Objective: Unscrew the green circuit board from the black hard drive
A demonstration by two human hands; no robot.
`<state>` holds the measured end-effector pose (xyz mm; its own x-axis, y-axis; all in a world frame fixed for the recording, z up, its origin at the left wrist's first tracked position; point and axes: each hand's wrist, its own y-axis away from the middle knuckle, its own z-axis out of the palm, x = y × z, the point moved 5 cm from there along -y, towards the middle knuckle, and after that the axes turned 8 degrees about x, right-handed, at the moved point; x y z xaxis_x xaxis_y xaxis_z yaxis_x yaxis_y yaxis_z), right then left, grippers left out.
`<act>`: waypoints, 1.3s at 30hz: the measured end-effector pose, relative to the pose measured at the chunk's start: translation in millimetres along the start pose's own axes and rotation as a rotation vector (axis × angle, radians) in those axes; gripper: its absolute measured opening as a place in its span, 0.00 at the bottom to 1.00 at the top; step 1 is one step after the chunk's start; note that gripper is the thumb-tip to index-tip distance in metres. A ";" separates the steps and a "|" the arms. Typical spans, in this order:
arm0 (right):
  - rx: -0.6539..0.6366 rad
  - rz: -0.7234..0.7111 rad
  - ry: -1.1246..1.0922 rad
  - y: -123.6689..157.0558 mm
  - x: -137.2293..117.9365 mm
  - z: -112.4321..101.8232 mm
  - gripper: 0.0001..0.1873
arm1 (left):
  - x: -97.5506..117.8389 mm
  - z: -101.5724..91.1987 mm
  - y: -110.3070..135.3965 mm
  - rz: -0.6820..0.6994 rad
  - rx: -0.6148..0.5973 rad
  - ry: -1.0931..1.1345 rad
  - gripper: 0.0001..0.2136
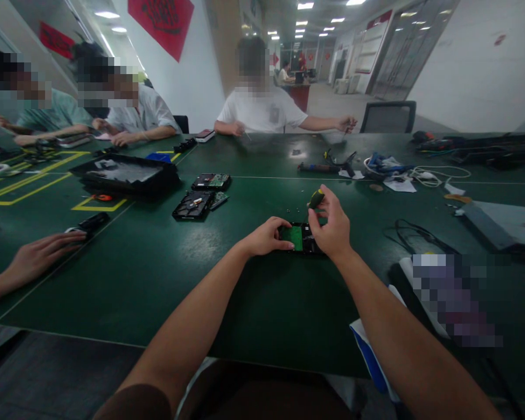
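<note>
A hard drive [308,240] with a green circuit board [294,237] lies flat on the green table in front of me. My left hand [266,235] grips its left end, thumb on the near edge and fingers on the far edge. Above the drive's right part, my right hand [335,226] is closed round the yellow and dark green handle of a screwdriver [317,199]. The screwdriver stands tilted, and its tip is hidden by my hand. Just beyond the drive, several tiny screws [293,210] are scattered on the table.
Opened drives [193,205] and a black tray [125,173] are to the left. A co-worker's hand [44,256] rests at far left; other people sit across the table. Cables [437,174], a grey box [503,224] and a blurred-out item [450,297] are on the right.
</note>
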<state>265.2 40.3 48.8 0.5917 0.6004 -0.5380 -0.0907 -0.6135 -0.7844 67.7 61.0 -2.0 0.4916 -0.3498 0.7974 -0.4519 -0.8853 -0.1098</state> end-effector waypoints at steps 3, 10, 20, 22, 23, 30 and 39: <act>0.036 -0.012 0.032 -0.2 0.0 -2.0 0.35 | -2.0 0.8 -0.8 0.011 0.000 0.013 0.33; 0.009 -0.050 0.033 0.0 -5.3 -0.8 0.37 | -1.5 0.3 -0.3 -0.002 -0.008 0.014 0.33; 0.003 -0.054 0.041 0.8 -7.0 -0.2 0.36 | 2.0 -1.5 1.3 -0.011 -0.013 0.000 0.33; 0.006 -0.053 0.045 0.6 -5.9 -0.3 0.36 | 1.6 -1.4 1.2 -0.010 -0.012 0.000 0.33; 0.007 -0.051 0.052 0.4 -5.0 -0.5 0.35 | 1.1 -1.3 1.0 -0.007 -0.011 0.001 0.33; 0.013 -0.058 0.067 0.3 -4.6 -1.4 0.35 | -2.7 0.2 -0.7 0.001 -0.002 0.003 0.33; 0.071 -0.041 0.084 0.6 -2.5 -2.3 0.35 | 0.5 -0.8 0.6 0.000 -0.003 -0.003 0.33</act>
<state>265.5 37.2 50.3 0.6604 0.5774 -0.4800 -0.1203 -0.5497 -0.8267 67.0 60.5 -1.2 0.4938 -0.3512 0.7955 -0.4545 -0.8841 -0.1081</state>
